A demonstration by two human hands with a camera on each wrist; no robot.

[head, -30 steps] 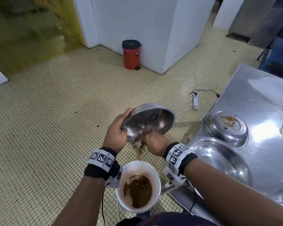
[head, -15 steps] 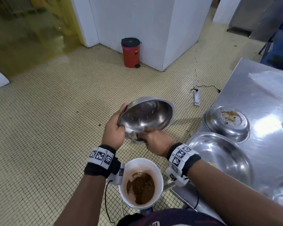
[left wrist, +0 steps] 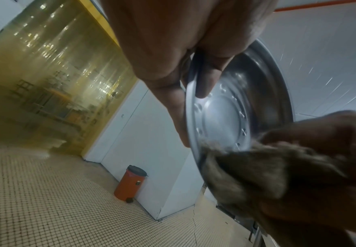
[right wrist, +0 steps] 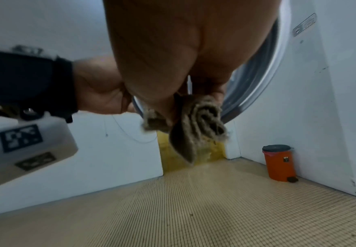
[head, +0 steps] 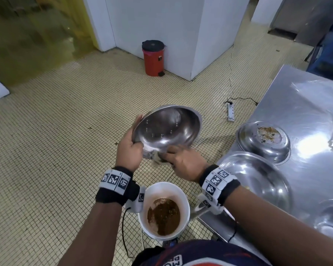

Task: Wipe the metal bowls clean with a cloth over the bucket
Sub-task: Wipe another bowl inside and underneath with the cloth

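Head view bright, even; hard glare on the steel surface (head: 308,131) at right. Wrist views dimmer, cloth (left wrist: 257,168) motion-blurred lower right, strong fisheye bending at edges.

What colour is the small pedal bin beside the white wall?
The pedal bin is red-orange with a black lid, clearest in the head view.

bowl (head: 167,129): tipped up, its inside now faces the person more
cloth (head: 158,159): right hand (head: 185,164) moved it to the bowl's lower rim
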